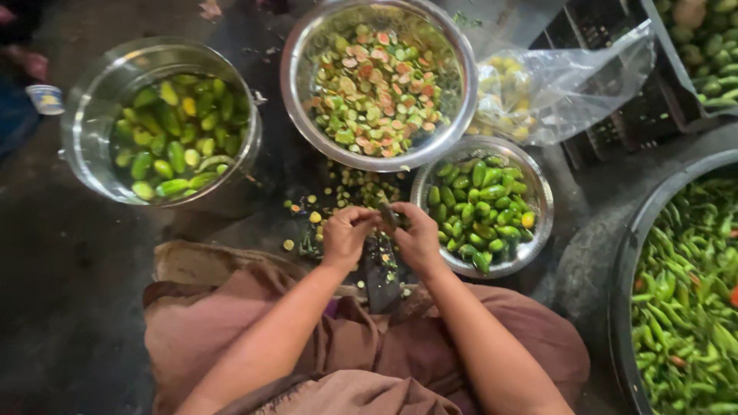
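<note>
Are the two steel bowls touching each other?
Touching, it seems. In the head view the big bowl's rim overlaps the small bowl's rim with no gap, though overlap could hide a height difference.

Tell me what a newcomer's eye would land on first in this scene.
Most striking is the large steel bowl of sliced vegetable pieces, green, pink and cream, at top centre. Just below it the left hand and right hand meet over an upright blade, pressing a small green vegetable against it. Whole green vegetables fill a steel pot of water at left and a smaller bowl at right.
</note>
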